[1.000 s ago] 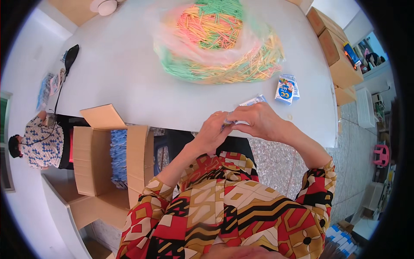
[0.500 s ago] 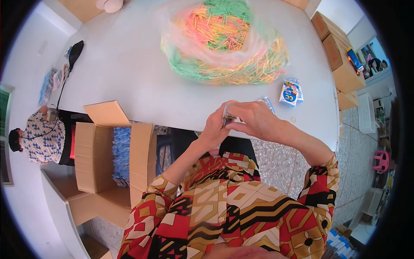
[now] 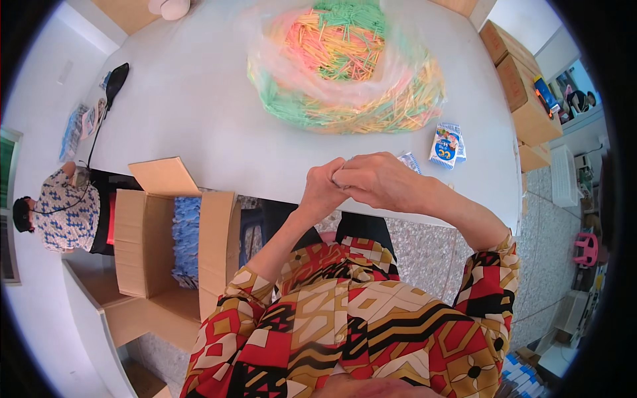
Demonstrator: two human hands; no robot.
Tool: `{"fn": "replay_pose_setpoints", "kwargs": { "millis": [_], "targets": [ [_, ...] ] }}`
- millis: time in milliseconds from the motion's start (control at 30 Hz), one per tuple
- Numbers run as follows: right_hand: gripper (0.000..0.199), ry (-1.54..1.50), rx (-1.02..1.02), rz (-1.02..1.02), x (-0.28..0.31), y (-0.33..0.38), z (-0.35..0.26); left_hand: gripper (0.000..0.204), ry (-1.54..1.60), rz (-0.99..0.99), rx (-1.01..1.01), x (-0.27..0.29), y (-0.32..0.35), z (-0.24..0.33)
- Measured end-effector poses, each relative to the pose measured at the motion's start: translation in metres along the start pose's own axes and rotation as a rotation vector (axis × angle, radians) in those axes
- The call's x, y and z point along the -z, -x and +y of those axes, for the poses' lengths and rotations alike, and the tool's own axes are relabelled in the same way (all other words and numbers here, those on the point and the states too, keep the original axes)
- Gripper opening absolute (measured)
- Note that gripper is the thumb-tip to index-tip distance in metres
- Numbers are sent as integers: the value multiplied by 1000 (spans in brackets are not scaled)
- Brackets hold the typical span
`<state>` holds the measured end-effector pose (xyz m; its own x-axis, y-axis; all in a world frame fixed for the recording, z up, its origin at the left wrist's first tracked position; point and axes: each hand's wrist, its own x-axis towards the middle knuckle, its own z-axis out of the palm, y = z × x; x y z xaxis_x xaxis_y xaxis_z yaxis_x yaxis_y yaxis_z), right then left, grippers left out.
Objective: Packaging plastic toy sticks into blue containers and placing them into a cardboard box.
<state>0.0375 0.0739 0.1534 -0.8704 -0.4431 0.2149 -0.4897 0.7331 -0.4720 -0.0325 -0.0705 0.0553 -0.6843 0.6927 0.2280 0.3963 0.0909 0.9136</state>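
Note:
Above the table's near edge, my left hand and my right hand are closed and pressed together, fingertips meeting. A small packet between them is almost wholly covered by the fingers. Just beyond my right wrist lies a blue-and-white packet, partly hidden by that hand. Farther right, another blue-and-white packet rests on top of a similar one. A big clear plastic bag full of thin yellow, pink and green sticks stands open at the back of the table.
An open cardboard box on my left holds blue packets. A person is at the far left, near a black cabled object on the white table. Cardboard boxes and a pink stool are to the right.
My hands have shifted slightly left and closed tighter together. The small packet that showed between my fingers is now covered. The bag and the packets on the table have stayed put.

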Motion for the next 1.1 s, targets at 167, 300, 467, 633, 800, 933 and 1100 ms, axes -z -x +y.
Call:
{"fn": "replay_pose_setpoints", "kwargs": {
  "millis": [167, 300, 467, 633, 800, 933, 1100],
  "targets": [
    [11, -4, 7, 1, 4, -9, 8, 26, -57, 38, -53, -2, -5, -8],
    [11, 4, 50, 39, 4, -14, 18, 21, 101, 34, -32, 0, -10, -2],
    [12, -277, -89, -36, 38, -35, 31, 17, 239, 66, 68, 14, -26, -8],
    [14, -304, -309, 425, 86, -69, 146, 22, 247, 37, 186, 24, -39, 0],
    [17, 153, -474, 594, 126, -87, 300, 23, 232, 12, 163, 29, -43, 0],
    [26, 384, -549, 401, 130, -107, 350, 20, 249, -14, 179, 36, -42, -5],
    [32, 492, -552, 224, 121, -153, 371, 18, 204, -7, 195, 47, -41, -13]
  ]
}}
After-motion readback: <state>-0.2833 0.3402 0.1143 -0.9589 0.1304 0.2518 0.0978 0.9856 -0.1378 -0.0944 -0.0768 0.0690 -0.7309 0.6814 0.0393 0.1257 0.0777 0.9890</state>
